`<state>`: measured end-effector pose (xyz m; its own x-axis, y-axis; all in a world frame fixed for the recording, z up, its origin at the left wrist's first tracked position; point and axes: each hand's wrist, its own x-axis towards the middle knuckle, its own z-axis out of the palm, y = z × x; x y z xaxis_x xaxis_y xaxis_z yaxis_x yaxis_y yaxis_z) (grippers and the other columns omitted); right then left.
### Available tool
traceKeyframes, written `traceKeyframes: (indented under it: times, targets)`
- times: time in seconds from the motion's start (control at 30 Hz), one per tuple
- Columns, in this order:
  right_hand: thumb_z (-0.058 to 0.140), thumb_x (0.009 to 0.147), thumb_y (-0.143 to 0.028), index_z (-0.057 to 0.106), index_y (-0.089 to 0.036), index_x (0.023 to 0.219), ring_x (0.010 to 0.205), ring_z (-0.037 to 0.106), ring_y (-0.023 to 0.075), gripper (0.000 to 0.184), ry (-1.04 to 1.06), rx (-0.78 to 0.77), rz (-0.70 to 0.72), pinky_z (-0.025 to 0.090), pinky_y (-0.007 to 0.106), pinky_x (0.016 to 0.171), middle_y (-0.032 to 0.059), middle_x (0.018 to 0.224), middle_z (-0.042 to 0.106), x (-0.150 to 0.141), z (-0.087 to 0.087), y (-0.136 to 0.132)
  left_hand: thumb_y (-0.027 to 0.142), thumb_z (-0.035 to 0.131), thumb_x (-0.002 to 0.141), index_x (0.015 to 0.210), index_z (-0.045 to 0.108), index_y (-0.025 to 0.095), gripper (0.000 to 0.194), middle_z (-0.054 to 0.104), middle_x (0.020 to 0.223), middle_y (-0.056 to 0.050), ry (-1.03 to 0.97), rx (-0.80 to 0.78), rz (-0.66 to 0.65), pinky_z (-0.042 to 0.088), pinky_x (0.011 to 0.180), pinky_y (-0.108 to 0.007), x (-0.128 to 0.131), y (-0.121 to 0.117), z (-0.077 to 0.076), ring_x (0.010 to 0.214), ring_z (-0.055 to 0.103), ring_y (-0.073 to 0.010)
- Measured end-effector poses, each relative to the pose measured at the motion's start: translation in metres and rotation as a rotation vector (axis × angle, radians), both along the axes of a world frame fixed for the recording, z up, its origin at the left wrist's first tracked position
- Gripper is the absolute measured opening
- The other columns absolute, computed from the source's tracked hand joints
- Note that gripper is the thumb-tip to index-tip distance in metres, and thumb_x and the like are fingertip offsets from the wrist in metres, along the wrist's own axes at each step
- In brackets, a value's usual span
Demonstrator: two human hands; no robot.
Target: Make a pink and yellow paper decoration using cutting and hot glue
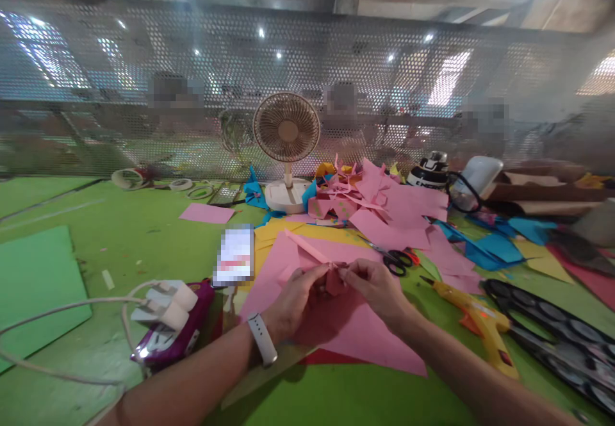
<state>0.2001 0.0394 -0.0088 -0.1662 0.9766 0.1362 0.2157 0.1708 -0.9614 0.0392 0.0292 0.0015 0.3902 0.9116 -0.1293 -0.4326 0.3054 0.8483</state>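
The left hand (298, 293) and the right hand (373, 283) held a small pink bit (334, 283) between them. It was up over the big pink sheet (369, 339), which lay near the middle of the table's (269, 400) near edge. The left thumb and pointer finger pinched the bit from one side. The right thumb and pointer finger pinched it from the other side, up by its top. The other left fingers were partly hidden, so I could not tell just how they were bent. A pale pink roll (307, 245) ran from the hands toward the far edge; I could not tell if it was stuck to the bit. The left wrist had a gray watch band (262, 338) on it.

A phone (234, 254) lay to the left of the sheet. Nearer the table's left edge was a purple box (199, 314) with white plugs (166, 304) on top, and past it a green sheet (41, 291). Scissors (396, 262) with black handles lay just past the right hand. A yellow glue gun (473, 317) was nearer the right edge, just beside a black tray (557, 330). By the far edge stood a fan (287, 131), with a messy heap of pink scraps (369, 195) to its right. Blue paper (494, 251) lay toward the far right corner.
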Motion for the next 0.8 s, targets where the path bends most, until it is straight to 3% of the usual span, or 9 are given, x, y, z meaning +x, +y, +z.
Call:
traceKeyframes:
  times: [0.1,0.2,0.43,0.67,0.8]
  targets:
    - [0.059,0.079,-0.037,0.059,-0.016,0.064,0.063,0.05,0.0145,0.026,0.007,0.003,0.002,0.037,0.026,0.06,0.0005,0.061,0.058,-0.001,0.0,0.0,0.03,0.057,0.078,0.063,0.064,0.012,0.024,0.06,0.067,-0.004,0.015,0.01,-0.019,0.041,0.071,-0.026,-0.001,0.001,-0.003,0.067,0.052,-0.0142]
    - [0.058,0.079,-0.036,0.059,-0.016,0.065,0.063,0.05,0.0149,0.025,0.004,0.002,0.006,0.037,0.026,0.06,0.0007,0.062,0.057,-0.004,0.001,0.0,0.031,0.061,0.075,0.059,0.062,0.013,0.025,0.058,0.061,-0.002,0.087,0.013,0.053,0.039,0.065,-0.025,-0.001,0.0,-0.004,0.062,0.05,-0.013]
    - [0.058,0.078,-0.035,0.059,-0.016,0.063,0.059,0.045,0.013,0.024,-0.069,0.007,-0.003,0.034,0.025,0.055,-0.0006,0.059,0.055,-0.007,0.007,-0.007,0.041,0.069,0.071,0.06,0.066,0.014,0.029,0.063,0.061,-0.001,0.269,0.026,0.13,0.037,0.061,-0.025,0.0,-0.004,0.007,0.06,0.05,-0.0123]
    - [0.048,0.085,-0.042,0.062,-0.017,0.06,0.061,0.05,0.0141,0.038,0.024,-0.014,0.059,0.036,0.025,0.058,0.0002,0.058,0.056,-0.006,0.015,-0.007,0.042,0.066,0.074,0.059,0.069,0.013,0.033,0.067,0.062,-0.004,0.307,0.07,0.168,0.04,0.062,-0.025,0.002,-0.006,0.011,0.06,0.055,-0.0136]
    - [0.043,0.089,-0.042,0.062,-0.017,0.061,0.065,0.053,0.0147,0.041,0.028,0.013,0.082,0.038,0.026,0.064,0.0011,0.062,0.058,-0.005,0.016,-0.004,0.042,0.07,0.07,0.065,0.069,0.013,0.029,0.068,0.066,-0.004,0.332,0.019,0.234,0.04,0.058,-0.024,0.002,-0.006,0.015,0.059,0.055,-0.0141]
